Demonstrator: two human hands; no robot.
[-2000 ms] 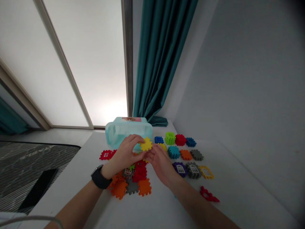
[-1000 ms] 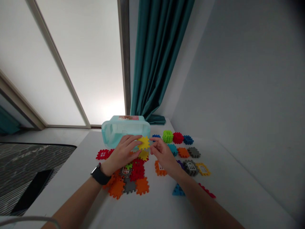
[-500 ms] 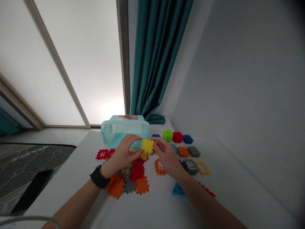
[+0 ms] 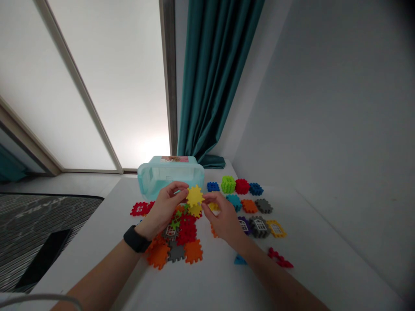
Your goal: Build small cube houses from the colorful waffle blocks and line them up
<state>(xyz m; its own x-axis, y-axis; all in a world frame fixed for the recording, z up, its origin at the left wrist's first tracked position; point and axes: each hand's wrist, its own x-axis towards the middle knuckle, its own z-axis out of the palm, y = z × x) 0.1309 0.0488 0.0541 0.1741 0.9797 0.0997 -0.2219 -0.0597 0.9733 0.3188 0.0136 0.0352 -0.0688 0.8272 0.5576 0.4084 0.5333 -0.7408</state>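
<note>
A yellow square building tile (image 4: 195, 196) with toothed edges is held up between my two hands. My left hand (image 4: 167, 207) pinches its left edge between thumb and fingers. On the opposite edge, the fingertips of my right hand (image 4: 223, 218) are closed on the same tile. Just below it, another yellow tile (image 4: 195, 211) shows at the top of a mixed pile. Red tiles (image 4: 187, 230), a green piece (image 4: 176, 221), a grey tile (image 4: 177, 252) and orange tiles (image 4: 193, 252) make up that pile, partly covered by my left hand.
Behind my hands a translucent teal bin (image 4: 171, 172) lies on its side on the white table (image 4: 207, 285). Sorted stacks stand at the right, among them green tiles (image 4: 228, 184), red tiles (image 4: 242, 186) and grey window tiles (image 4: 260, 226). Red pieces (image 4: 279, 258) lie nearer.
Both hands have shifted slightly left with the yellow tile, which has turned a little. Purple window tiles and a yellow tile beside my right hand show more now.
</note>
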